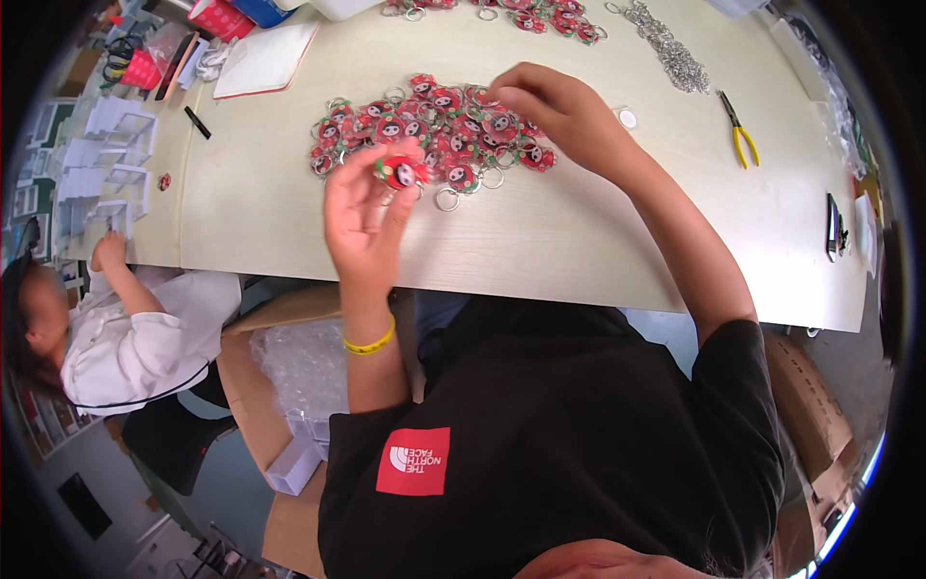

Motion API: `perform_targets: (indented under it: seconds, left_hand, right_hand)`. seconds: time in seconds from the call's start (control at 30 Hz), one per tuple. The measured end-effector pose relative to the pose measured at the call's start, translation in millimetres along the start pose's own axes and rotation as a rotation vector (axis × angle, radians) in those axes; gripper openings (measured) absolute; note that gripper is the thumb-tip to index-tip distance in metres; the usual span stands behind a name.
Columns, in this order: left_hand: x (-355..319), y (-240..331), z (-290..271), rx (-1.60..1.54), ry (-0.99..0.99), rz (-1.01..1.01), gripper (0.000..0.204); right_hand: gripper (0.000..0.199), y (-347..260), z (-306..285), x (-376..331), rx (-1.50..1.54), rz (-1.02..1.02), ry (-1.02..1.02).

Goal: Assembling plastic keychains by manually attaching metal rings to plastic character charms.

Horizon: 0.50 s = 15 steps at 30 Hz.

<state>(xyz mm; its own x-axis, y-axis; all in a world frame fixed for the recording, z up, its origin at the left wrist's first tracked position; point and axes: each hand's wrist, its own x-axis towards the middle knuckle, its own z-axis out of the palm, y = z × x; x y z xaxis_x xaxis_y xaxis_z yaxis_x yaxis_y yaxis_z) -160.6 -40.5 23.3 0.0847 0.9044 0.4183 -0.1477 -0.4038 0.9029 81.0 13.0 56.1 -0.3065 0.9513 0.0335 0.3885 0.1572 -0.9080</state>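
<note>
My left hand (pixel 365 214) is raised over the table's near edge and pinches a small red keychain charm (pixel 401 172) with a green edge between thumb and fingers. A yellow band circles that wrist. My right hand (pixel 552 104) reaches farther out, fingers curled down onto the right side of a pile of several similar red charms with metal rings (pixel 434 130). Whether the right fingers grip one of them is hidden. A loose metal ring (pixel 447 200) lies just right of the left hand.
Yellow-handled pliers (pixel 741 135) lie at the right, a heap of metal chains (pixel 666 48) beyond them. A second charm pile (pixel 540 14) sits at the far edge. A white notebook (pixel 262 60) and black pen (pixel 197 122) are left. A person in white (pixel 135 338) sits at the left.
</note>
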Motion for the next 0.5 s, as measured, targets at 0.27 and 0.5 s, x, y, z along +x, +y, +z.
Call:
perform_targets:
  seconds: [0.27,0.5]
  left_hand:
    - [90,-30,-152,0.771,0.148,-0.037,0.038]
    - [101,-58,-192,1.347,0.163,0.049,0.048]
  right_hand:
    - [0.043,11,38,54,-0.686,-0.151,0.091]
    - [0.042,3,32,53,-0.631,-0.172,0.003]
